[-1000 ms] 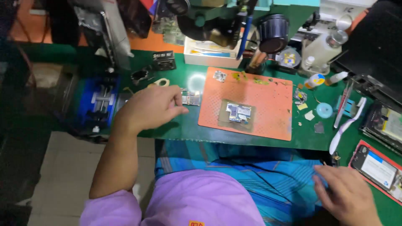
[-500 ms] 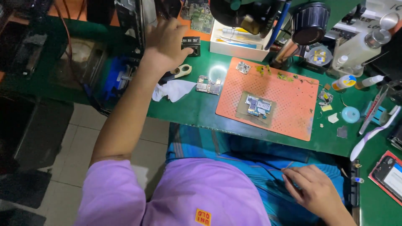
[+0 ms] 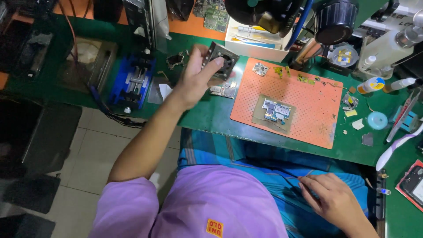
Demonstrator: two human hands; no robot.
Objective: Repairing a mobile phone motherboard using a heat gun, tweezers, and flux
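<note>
My left hand is raised over the green bench and grips a small dark square fixture with a hole in its middle, tilted toward me. Just right of that hand a small circuit board lies on the bench. Further right an orange perforated mat carries a phone circuit board on a brown pad. My right hand rests low on my lap over blue striped cloth, fingers curled around a thin tool that is hard to make out.
A blue clamp holder stands at the left. A white tray, a black microscope body and a black cup stand at the back. Bottles, a round teal tape roll and a phone lie at the right.
My left hand reached to the back of the bench, picked up the dark square fixture and brought it back toward the mat. My right hand stayed on my lap.
</note>
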